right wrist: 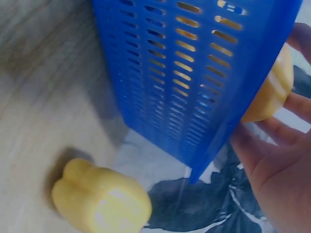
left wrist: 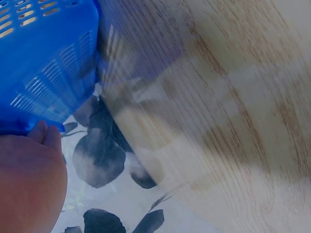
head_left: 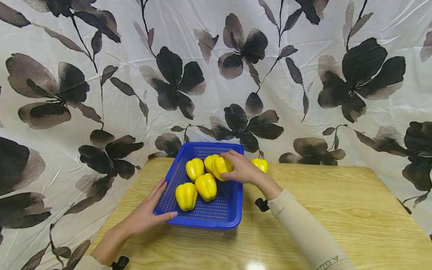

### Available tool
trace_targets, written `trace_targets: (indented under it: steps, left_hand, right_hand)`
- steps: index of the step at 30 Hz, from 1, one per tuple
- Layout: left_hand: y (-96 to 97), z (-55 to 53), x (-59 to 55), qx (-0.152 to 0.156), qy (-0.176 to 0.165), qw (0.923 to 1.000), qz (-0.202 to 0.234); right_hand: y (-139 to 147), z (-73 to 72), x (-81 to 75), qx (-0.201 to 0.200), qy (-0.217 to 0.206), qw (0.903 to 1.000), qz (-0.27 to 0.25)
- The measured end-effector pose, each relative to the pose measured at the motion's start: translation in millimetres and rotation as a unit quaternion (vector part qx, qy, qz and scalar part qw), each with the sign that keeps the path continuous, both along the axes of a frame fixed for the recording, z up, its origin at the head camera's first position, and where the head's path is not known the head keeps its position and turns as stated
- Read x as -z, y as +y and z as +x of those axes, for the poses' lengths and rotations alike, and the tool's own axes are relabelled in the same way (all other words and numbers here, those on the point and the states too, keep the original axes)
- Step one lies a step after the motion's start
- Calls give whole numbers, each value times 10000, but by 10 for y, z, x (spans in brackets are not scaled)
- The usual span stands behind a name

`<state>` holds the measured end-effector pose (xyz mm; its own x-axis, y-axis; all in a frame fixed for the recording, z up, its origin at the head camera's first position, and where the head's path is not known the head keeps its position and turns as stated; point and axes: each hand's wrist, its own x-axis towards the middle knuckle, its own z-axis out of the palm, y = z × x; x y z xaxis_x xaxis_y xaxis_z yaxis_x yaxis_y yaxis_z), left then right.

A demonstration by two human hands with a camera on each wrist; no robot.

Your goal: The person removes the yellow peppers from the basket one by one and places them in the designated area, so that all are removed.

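Observation:
A blue plastic basket with slotted sides stands on the wooden table. My left hand grips its near left corner, thumb over the front rim and fingers along the left side. Inside the basket lie several yellow bell peppers. My right hand reaches over the right rim and holds a yellow bell pepper between thumb and fingers, also seen past the rim in the right wrist view. Another yellow bell pepper sits on the table outside the basket, to its right, partly behind the right wrist in the head view.
The light wooden table extends to the right of the basket and in front of it. A white cloth with dark flowers hangs behind the table and along its sides. The basket stands near the table's back edge.

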<state>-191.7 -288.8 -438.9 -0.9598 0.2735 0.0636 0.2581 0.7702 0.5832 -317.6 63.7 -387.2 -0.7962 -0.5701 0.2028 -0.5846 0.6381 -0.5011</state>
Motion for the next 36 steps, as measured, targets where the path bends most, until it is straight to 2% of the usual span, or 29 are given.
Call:
trace_targets:
  steps: [4,8,18,27,36]
  left_hand:
    - [-1,-16,-1,1,10,10000,-2]
    - [-2,-30,5,6,-15,10000,-16]
    - [-5,-62,-14,38,25,10000,16]
    - [-25,-74,3,37,3,10000,-2]
    - [-14,-78,2,27,48,10000,-21]
  right_hand:
    - [52,-19,56,-93,-75,9990,-421]
    - [111,-47,127,-165,-375,9949,-927]
    - [213,-135,234,-300,-1147,9690,-2166]
    - [226,-124,270,-401,-1380,9521,-2699]
    - [295,-67,193,-445,-1393,9455,-2910]
